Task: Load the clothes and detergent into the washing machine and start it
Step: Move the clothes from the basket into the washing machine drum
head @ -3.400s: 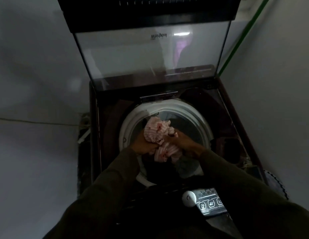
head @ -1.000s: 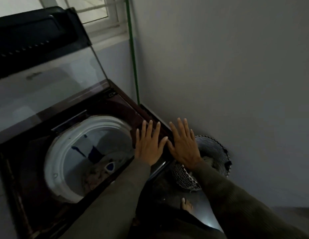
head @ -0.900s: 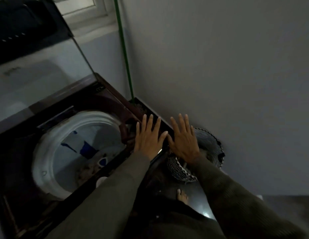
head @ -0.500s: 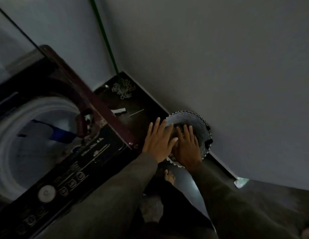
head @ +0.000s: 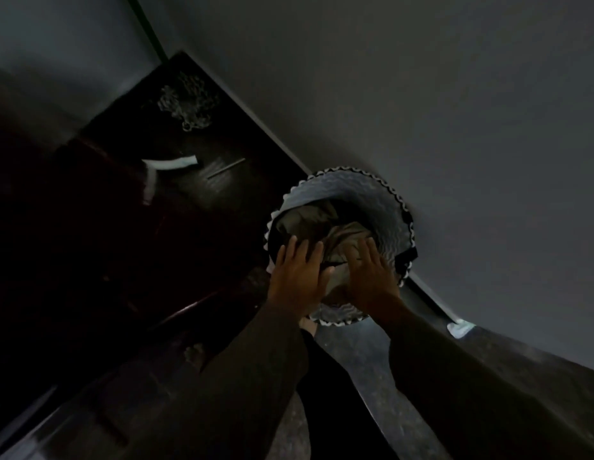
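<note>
Hands now inside basket rim

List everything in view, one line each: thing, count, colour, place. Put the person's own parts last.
laundry basket: one, pale with a dark scalloped rim, on the floor against the wall.
clothes: a heap, count unclear, beige, inside the basket.
washing machine: one, dark maroon, left.
white strip: one, white, on the dark floor behind the machine.
tangled clump: one, grey, in the floor corner.
thin rod: one, dark, beside the strip.
wall: one, grey, right.
left hand: one, open, over the basket.
right hand: one, open, on the clothes.
</note>
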`<action>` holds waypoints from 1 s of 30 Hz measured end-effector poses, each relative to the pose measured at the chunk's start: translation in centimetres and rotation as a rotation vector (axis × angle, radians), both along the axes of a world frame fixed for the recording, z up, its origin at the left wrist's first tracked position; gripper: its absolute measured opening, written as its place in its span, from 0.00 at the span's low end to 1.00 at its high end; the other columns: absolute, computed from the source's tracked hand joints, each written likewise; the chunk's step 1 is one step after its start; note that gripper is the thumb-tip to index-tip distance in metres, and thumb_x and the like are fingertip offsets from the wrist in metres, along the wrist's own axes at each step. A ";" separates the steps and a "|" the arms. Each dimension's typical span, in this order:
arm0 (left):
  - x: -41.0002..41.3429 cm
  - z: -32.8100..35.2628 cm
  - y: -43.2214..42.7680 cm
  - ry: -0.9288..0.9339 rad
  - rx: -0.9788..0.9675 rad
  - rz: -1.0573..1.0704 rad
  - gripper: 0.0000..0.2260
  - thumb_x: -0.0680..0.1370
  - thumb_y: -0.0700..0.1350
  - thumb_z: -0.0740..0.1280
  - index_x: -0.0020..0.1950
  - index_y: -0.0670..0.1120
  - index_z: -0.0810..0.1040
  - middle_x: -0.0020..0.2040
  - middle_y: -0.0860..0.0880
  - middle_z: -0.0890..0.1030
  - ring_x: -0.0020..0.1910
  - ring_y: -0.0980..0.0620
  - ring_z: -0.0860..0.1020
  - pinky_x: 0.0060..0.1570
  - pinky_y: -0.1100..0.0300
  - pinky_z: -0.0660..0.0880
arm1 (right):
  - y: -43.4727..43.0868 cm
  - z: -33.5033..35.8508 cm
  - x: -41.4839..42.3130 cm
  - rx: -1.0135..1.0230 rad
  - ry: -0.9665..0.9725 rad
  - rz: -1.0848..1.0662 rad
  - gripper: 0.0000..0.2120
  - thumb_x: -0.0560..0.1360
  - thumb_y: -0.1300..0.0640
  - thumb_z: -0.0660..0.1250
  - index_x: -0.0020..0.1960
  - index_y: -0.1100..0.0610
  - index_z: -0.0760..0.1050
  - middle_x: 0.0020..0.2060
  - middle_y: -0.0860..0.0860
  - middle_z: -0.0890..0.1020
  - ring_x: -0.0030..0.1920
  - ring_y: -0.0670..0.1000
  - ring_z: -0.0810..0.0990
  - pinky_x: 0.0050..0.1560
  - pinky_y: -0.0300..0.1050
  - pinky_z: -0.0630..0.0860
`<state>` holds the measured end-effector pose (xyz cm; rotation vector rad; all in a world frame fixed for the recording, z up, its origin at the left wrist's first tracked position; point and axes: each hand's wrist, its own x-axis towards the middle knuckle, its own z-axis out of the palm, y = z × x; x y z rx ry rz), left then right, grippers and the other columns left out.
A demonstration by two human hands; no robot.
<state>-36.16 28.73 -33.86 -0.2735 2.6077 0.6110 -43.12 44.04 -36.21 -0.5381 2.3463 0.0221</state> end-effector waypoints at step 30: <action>-2.1 -7.4 -0.7 0.010 0.829 0.799 0.29 0.79 0.59 0.65 0.77 0.51 0.65 0.74 0.48 0.71 0.72 0.51 0.69 0.67 0.66 0.67 | -1.0 -2.5 -1.7 -0.675 0.218 -0.640 0.10 0.67 0.69 0.65 0.46 0.60 0.76 0.39 0.49 0.78 0.40 0.46 0.76 0.37 0.27 0.65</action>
